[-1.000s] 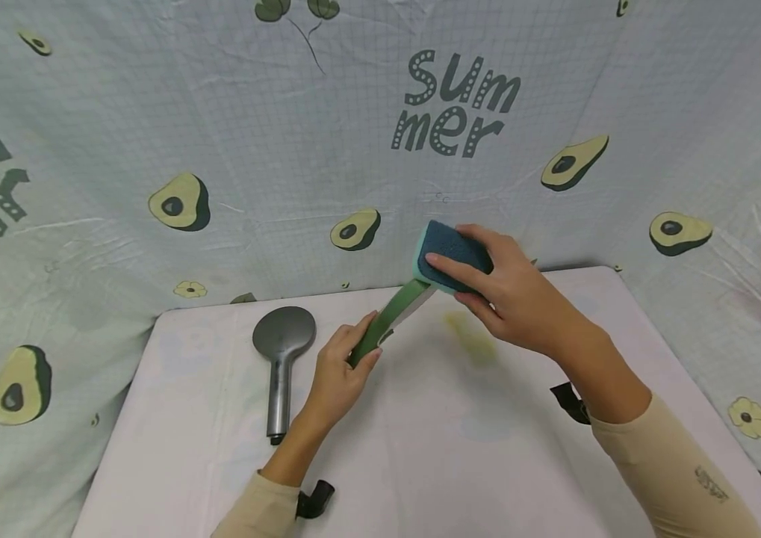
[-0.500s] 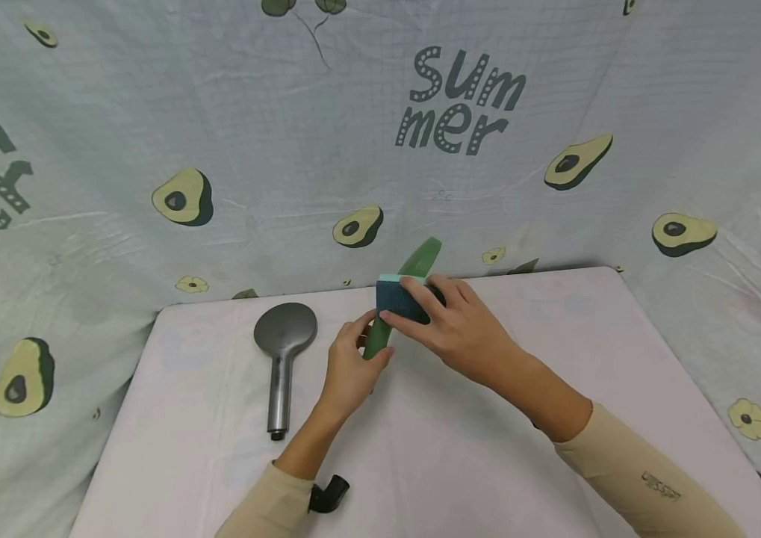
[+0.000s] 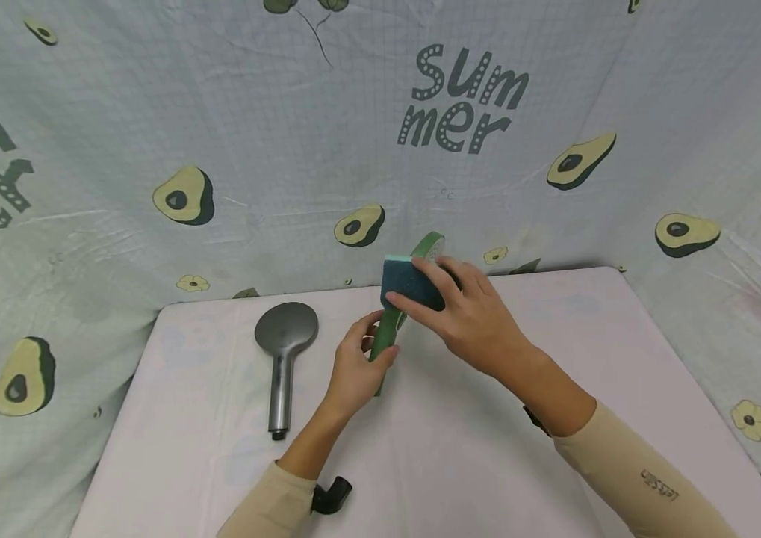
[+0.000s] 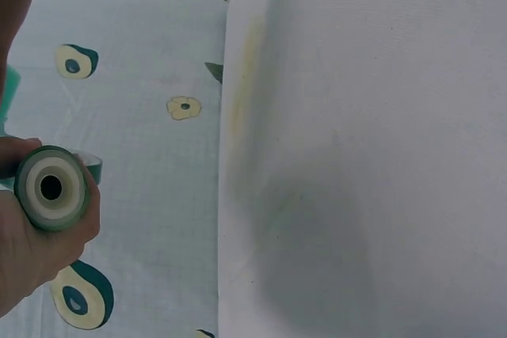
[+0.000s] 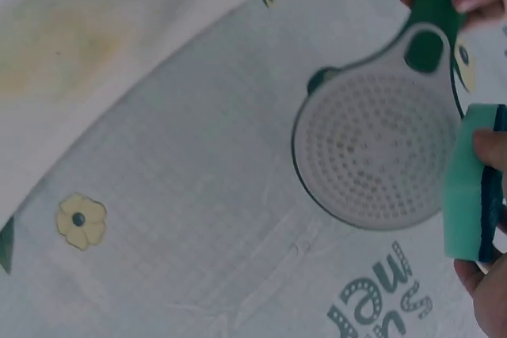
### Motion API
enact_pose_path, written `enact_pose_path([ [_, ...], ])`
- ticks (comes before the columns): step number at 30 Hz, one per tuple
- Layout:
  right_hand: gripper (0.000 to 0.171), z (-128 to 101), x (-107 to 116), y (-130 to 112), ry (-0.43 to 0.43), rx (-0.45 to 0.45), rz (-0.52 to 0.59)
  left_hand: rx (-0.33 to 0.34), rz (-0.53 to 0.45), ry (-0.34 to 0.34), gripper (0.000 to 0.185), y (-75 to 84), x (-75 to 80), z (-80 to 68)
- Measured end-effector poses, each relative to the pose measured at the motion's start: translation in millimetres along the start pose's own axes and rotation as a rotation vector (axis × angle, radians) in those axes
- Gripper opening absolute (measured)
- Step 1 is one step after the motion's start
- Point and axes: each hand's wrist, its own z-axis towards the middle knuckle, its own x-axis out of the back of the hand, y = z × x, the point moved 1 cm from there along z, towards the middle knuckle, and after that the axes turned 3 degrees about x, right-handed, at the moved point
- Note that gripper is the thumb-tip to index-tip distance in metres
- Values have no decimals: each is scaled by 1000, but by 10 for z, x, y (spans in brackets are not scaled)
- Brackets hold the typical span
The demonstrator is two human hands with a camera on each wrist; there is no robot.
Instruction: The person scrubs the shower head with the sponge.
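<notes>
A green shower head [image 3: 387, 332] is held up above the table by my left hand [image 3: 352, 373], whose fingers and thumb wrap its handle. Its round, white, perforated face [image 5: 372, 148] shows in the right wrist view, and the open end of the handle [image 4: 51, 189] in the left wrist view. My right hand [image 3: 470, 317] grips a sponge [image 3: 410, 282] with a dark blue scouring side and a mint-green foam side [image 5: 466, 195]. The sponge is at the rim of the round head, hiding part of the shower head in the head view; whether they touch I cannot tell.
To the left of the hands, a grey shower head [image 3: 286, 329] lies on the white-covered table [image 3: 461, 456]. A black bent piece [image 3: 333, 495] sits beside the left sleeve. Behind the table hangs a pale cloth [image 3: 272, 134] printed with avocados.
The sponge went from the shower head's far end down toward the handle, then slightly back up. The shower head has turned more upright. My left hand keeps its hold.
</notes>
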Motion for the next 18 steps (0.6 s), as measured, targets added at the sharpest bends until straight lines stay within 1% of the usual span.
enact_pose_path([
  [3, 67, 65, 51, 63, 19, -42, -6, 19, -22, -7, 60, 6, -8, -8],
  [5, 66, 75, 45, 54, 20, -41, -7, 29, -43, -5, 60, 2, -16, -19],
  [9, 66, 17, -48, -78, 5, 32, -10, 35, -110, -12, 59, -2, -20, -34],
  [12, 66, -54, -134, -206, -22, 76, -4, 17, -172, -30, 53, -24, -24, -30],
  [16, 65, -114, -195, -306, -57, 68, 50, 4, -220, -52, 48, -45, -26, -20],
  [18, 66, -121, -193, -315, -66, 52, 100, 15, -231, -59, 49, -44, -24, -22],
])
